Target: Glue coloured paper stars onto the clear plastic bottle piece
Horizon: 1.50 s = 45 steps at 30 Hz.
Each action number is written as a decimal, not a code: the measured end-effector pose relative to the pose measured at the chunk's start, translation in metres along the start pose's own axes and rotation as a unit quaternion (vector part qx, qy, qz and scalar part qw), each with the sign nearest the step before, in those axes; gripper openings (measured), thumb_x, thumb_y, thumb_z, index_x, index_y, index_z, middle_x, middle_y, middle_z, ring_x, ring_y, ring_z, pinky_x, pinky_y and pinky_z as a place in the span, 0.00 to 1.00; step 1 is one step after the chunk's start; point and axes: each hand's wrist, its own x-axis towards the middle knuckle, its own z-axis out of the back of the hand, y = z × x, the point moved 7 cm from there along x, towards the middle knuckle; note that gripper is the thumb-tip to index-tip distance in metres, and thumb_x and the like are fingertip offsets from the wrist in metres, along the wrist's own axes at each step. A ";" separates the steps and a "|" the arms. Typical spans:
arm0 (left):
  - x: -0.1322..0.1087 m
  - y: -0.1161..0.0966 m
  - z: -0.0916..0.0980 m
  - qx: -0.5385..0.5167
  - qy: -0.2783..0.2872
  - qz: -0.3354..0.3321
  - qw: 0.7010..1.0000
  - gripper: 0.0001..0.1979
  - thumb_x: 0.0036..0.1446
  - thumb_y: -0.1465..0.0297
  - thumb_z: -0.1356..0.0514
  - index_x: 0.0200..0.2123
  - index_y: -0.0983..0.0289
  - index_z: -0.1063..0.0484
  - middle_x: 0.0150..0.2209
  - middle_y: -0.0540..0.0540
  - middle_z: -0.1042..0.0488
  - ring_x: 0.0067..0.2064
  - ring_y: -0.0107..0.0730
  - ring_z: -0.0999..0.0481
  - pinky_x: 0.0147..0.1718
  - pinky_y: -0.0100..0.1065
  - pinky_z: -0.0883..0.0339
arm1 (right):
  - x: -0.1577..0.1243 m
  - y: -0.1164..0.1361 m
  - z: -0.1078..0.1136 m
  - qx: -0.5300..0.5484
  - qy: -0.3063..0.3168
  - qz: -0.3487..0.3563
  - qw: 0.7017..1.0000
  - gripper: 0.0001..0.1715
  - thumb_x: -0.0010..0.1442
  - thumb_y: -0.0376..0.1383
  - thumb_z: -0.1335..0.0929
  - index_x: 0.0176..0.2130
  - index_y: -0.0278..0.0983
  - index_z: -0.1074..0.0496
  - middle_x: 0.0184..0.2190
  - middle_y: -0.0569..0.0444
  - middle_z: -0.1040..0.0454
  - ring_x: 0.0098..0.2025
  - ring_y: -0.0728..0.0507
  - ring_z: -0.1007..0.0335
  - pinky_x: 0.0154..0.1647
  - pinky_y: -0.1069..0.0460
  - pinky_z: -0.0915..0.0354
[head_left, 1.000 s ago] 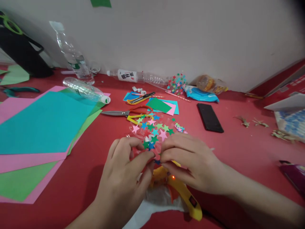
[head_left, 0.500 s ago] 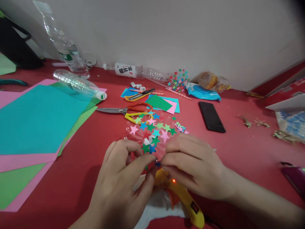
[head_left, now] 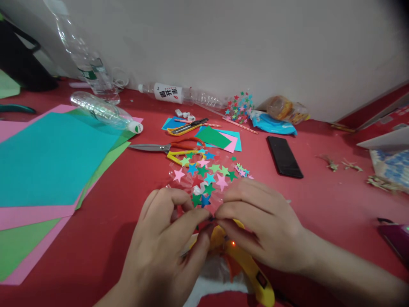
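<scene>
My left hand (head_left: pixel 166 243) and my right hand (head_left: pixel 255 221) meet at the fingertips low in the middle of the red table (head_left: pixel 319 204). Both pinch the near edge of a clear plastic piece (head_left: pixel 204 179) covered with small coloured paper stars. A yellow glue gun (head_left: pixel 246 264) with a small lit lamp lies under my right hand, on a white cloth (head_left: pixel 207 277). What sits exactly between the fingertips is too small to make out.
Scissors (head_left: pixel 166 148) and a yellow cutter (head_left: pixel 188 127) lie beyond the stars, with small paper sheets (head_left: pixel 217 140). Large teal, pink and green sheets (head_left: pixel 47 162) cover the left. Clear bottles (head_left: pixel 105 113) lie at the back. A black phone (head_left: pixel 283 156) lies right of centre.
My hands have stayed together on the star-covered piece, with small finger shifts. The view has swung slightly, sliding the left-hand papers and bottles toward the frame edge.
</scene>
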 end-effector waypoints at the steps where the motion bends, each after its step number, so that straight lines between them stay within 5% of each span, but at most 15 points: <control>1: 0.000 0.000 0.000 -0.001 0.002 0.003 1.000 0.09 0.56 0.79 0.42 0.40 0.62 0.29 0.39 0.53 0.37 0.39 0.32 0.36 0.35 0.37 0.37 | 0.000 0.000 0.000 0.003 -0.001 0.000 1.000 0.10 0.66 0.29 0.36 0.33 0.32 0.27 0.32 0.51 0.26 0.36 0.47 0.33 0.39 0.51 0.36; 45: 0.006 0.010 0.003 -0.032 -0.001 0.064 0.997 0.07 0.56 0.76 0.41 0.35 0.59 0.26 0.37 0.53 0.36 0.38 0.33 0.33 0.32 0.37 0.34 | -0.001 0.001 0.003 -0.014 -0.006 -0.015 1.000 0.07 0.65 0.29 0.35 0.36 0.33 0.27 0.34 0.50 0.25 0.38 0.46 0.31 0.39 0.50 0.36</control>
